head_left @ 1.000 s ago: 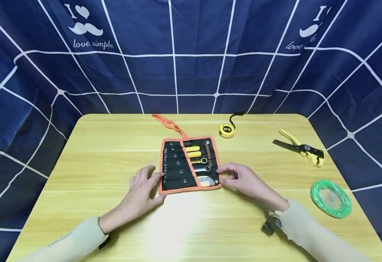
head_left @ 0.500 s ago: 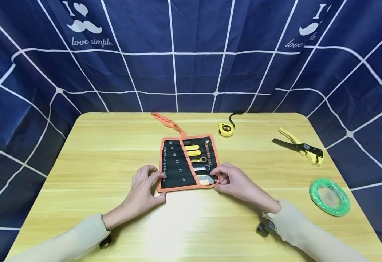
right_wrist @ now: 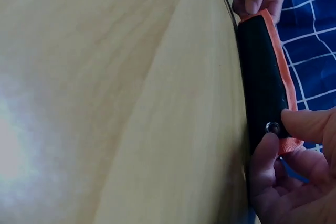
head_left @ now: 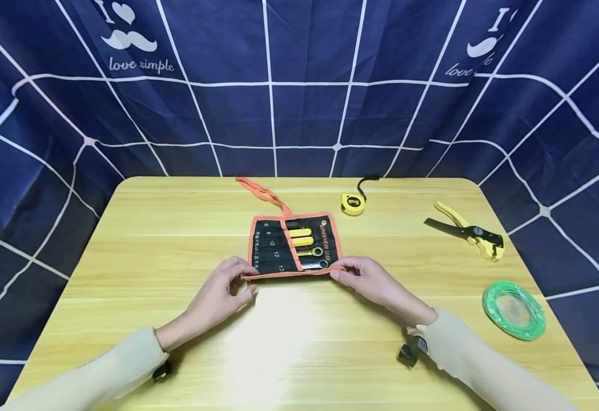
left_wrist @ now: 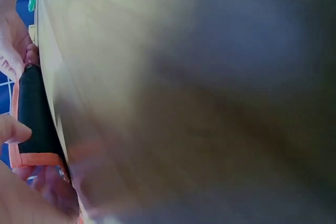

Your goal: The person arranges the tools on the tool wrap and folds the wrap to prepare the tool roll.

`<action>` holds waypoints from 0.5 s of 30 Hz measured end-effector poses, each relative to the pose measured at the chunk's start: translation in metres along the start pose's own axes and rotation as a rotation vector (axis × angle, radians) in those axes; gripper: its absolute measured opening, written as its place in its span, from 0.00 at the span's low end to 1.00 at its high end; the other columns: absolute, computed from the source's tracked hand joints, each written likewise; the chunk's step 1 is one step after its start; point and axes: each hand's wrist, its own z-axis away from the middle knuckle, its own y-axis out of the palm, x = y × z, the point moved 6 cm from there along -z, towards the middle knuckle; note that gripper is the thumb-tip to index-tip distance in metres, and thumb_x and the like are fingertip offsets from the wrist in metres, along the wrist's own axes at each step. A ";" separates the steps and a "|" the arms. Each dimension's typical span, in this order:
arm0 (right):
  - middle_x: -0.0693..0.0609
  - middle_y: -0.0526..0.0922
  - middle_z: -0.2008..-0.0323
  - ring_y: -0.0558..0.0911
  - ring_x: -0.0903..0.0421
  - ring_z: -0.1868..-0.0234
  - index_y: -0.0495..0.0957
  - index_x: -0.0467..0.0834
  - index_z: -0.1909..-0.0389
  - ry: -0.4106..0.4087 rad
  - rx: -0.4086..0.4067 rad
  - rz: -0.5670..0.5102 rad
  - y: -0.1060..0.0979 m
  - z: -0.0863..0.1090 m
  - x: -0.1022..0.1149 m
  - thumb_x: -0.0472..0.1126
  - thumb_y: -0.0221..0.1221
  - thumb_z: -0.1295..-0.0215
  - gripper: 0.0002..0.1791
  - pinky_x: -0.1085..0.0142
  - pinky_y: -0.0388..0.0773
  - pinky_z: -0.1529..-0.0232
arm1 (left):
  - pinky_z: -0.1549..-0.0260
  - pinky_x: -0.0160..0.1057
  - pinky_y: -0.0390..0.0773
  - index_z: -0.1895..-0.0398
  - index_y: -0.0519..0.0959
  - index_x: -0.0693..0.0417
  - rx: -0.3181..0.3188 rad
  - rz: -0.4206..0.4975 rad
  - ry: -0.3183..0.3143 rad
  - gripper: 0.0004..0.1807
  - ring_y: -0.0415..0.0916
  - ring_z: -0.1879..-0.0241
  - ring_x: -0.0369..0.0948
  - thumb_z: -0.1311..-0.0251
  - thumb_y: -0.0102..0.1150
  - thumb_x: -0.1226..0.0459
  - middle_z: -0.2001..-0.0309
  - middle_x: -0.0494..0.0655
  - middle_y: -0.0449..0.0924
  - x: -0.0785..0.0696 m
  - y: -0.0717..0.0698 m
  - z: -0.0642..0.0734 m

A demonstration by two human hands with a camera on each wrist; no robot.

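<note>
A black tool roll (head_left: pixel 291 240) with orange trim lies on the table, its near edge raised off the tabletop. My left hand (head_left: pixel 219 294) grips the near left corner, and my right hand (head_left: pixel 368 279) pinches the near right corner between thumb and fingers. In the roll's pockets sit two yellow handles (head_left: pixel 301 241), a gold ratchet wrench (head_left: pixel 317 252) and a silver wrench (head_left: pixel 322 264). The raised edge hides the lowest pocket. The right wrist view shows the black back of the raised flap (right_wrist: pixel 262 72), with a metal eyelet (right_wrist: pixel 272 127) near my right fingers.
An orange strap (head_left: pixel 263 193) runs from the roll toward the table's back edge. A yellow tape measure (head_left: pixel 353 204) sits behind it. To the right lie a yellow and black wire stripper (head_left: pixel 471 233) and a green coil of wire (head_left: pixel 514 311). Blue curtains surround the wooden table (head_left: pixel 176 228).
My right hand has taken hold of the near right corner. Both hands have lifted the roll's near edge and turned it away from me, covering the lowest pocket and the 14 mark.
</note>
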 end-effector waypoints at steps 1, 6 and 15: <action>0.53 0.77 0.75 0.74 0.55 0.73 0.91 0.43 0.48 0.009 0.002 -0.009 0.000 -0.001 0.000 0.45 0.65 0.20 0.11 0.64 0.72 0.69 | 0.64 0.38 0.78 0.43 0.87 0.54 0.005 0.031 -0.008 0.17 0.75 0.63 0.39 0.35 0.73 0.70 0.58 0.39 0.81 0.000 0.000 -0.001; 0.54 0.72 0.77 0.71 0.55 0.72 0.87 0.44 0.61 0.011 -0.001 0.002 0.000 -0.010 0.001 0.47 0.63 0.18 0.13 0.61 0.69 0.66 | 0.76 0.35 0.75 0.33 0.82 0.52 0.009 0.160 -0.074 0.23 0.74 0.75 0.39 0.28 0.66 0.75 0.68 0.41 0.80 0.004 -0.002 -0.004; 0.57 0.64 0.82 0.61 0.58 0.78 0.85 0.40 0.65 0.098 0.055 -0.076 -0.003 -0.022 -0.002 0.45 0.61 0.17 0.15 0.65 0.59 0.74 | 0.73 0.37 0.68 0.34 0.81 0.48 -0.004 0.121 -0.042 0.29 0.67 0.75 0.38 0.37 0.74 0.74 0.75 0.45 0.70 0.002 0.002 -0.011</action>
